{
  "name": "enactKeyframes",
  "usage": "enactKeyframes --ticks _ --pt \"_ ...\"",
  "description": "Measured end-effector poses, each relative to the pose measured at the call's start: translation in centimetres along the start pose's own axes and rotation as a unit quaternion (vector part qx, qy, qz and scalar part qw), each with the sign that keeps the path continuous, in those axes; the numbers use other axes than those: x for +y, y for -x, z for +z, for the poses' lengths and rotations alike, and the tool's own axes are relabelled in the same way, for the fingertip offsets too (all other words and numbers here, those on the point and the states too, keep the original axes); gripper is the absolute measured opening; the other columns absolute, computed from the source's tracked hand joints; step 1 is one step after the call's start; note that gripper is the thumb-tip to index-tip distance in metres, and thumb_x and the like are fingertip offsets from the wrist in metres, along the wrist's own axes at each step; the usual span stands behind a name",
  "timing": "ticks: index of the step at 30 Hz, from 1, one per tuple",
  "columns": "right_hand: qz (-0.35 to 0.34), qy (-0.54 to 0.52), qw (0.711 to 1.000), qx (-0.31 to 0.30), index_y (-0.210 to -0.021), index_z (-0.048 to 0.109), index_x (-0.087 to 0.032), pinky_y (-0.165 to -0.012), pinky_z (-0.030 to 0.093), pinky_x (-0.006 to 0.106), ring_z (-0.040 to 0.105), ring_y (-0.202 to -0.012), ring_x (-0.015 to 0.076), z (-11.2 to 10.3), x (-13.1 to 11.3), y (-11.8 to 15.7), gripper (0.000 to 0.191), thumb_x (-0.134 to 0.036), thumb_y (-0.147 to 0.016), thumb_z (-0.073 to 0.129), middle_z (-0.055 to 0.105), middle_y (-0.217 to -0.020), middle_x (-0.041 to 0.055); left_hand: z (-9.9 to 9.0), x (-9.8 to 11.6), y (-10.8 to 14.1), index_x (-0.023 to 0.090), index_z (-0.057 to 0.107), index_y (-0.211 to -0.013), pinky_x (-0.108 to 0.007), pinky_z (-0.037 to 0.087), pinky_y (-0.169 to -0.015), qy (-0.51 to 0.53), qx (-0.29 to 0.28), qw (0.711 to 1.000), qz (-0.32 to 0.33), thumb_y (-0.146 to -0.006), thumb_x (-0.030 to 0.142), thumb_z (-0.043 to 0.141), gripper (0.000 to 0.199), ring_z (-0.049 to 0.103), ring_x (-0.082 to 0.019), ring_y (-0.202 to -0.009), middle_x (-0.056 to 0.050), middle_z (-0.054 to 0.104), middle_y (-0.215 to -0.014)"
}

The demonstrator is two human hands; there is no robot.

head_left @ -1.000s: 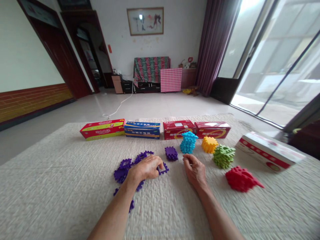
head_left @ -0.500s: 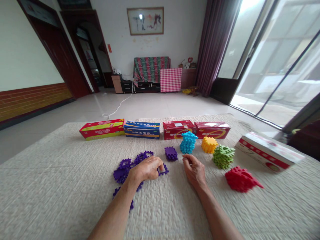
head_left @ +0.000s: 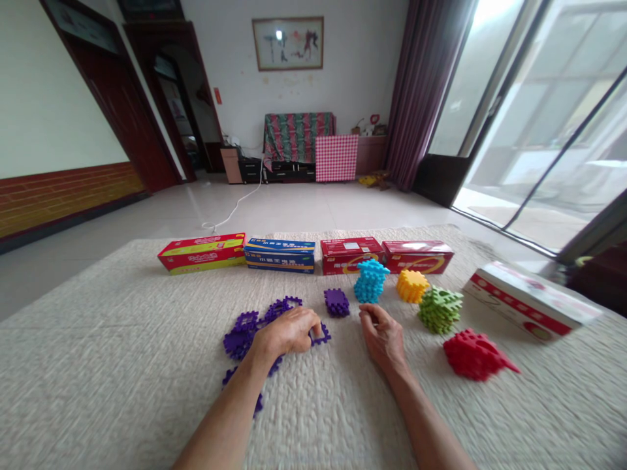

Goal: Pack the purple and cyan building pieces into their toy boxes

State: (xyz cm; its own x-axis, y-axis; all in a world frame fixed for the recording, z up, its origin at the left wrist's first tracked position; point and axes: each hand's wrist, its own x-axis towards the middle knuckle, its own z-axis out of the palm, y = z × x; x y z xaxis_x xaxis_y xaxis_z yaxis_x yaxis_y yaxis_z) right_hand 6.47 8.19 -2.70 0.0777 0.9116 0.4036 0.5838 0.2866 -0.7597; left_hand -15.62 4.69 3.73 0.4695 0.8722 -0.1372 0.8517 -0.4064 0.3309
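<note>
Fingers bent downward, my left hand (head_left: 294,329) touches a purple square-frame interlocking tile (head_left: 323,335) lying flat. Beneath and left of that hand spread more loose purple tiles (head_left: 239,343), partly covered by my wrist. My right hand (head_left: 383,334) rests on the cover with its fingers curled together, and nothing shows in them. Just beyond and between the hands is a neat purple stack (head_left: 337,303). Stacks of blue tiles (head_left: 371,282), yellow tiles (head_left: 412,286), green tiles (head_left: 439,310) and a red heap (head_left: 477,354) curve round to the right of my right hand.
Along the back of the textured beige cover (head_left: 122,352) stand a red-yellow box (head_left: 203,253), a blue box (head_left: 279,256) and two red boxes (head_left: 351,255). A white-red box (head_left: 531,300) lies at the right. Beyond are tiled floor and a cloth-covered cabinet (head_left: 298,138).
The view has shifted very slightly, so the boxes and stacks appear a little lower and further right. Both hands keep nearly the same pose and place.
</note>
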Motion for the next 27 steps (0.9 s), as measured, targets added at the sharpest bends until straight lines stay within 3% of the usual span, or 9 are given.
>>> enactKeyframes --ticks 11,16,20,27 --pt "-0.004 -0.002 1.000 0.003 -0.087 0.072 -0.018 -0.068 0.049 0.028 0.066 -0.067 0.0199 0.0 0.0 0.0 0.035 -0.039 -0.079 0.046 0.075 -0.081 0.0077 -0.4 0.0 0.1 0.024 0.066 -0.094 -0.025 0.043 -0.091 0.020 0.002 1.000 0.017 -0.062 0.002 0.049 0.042 0.059 -0.017 -0.103 -0.001 0.066 -0.103" --pt "-0.001 -0.006 1.000 0.003 -0.087 0.072 -0.017 -0.068 0.049 0.028 0.066 -0.067 0.0192 0.0 0.1 -0.1 0.035 -0.038 -0.079 0.046 0.074 -0.082 0.0076 -0.8 0.6 0.3 0.022 0.065 -0.099 -0.028 0.044 -0.090 0.006 0.006 1.000 -0.023 -0.064 0.014 0.058 0.036 0.059 -0.021 -0.102 -0.004 0.065 -0.106" --pt "-0.003 0.000 1.000 0.001 -0.087 0.072 -0.017 -0.067 0.049 0.028 0.066 -0.066 0.0194 -0.1 -0.2 -0.1 0.035 -0.039 -0.079 0.045 0.074 -0.081 0.0077 -0.3 0.6 0.2 0.022 0.064 -0.100 -0.029 0.045 -0.090 -0.013 0.011 0.999 -0.037 -0.065 0.023 0.062 0.036 0.058 -0.022 -0.101 -0.005 0.064 -0.104" --pt "-0.008 -0.004 1.000 0.003 -0.086 0.072 -0.018 -0.067 0.050 0.028 0.067 -0.067 0.0197 0.0 -0.1 0.0 0.034 -0.039 -0.079 0.046 0.075 -0.081 0.0074 0.4 0.3 -0.1 0.023 0.063 -0.099 -0.029 0.045 -0.088 -0.025 0.017 0.999 -0.038 -0.066 0.020 0.059 0.033 0.057 -0.021 -0.100 -0.005 0.062 -0.103"
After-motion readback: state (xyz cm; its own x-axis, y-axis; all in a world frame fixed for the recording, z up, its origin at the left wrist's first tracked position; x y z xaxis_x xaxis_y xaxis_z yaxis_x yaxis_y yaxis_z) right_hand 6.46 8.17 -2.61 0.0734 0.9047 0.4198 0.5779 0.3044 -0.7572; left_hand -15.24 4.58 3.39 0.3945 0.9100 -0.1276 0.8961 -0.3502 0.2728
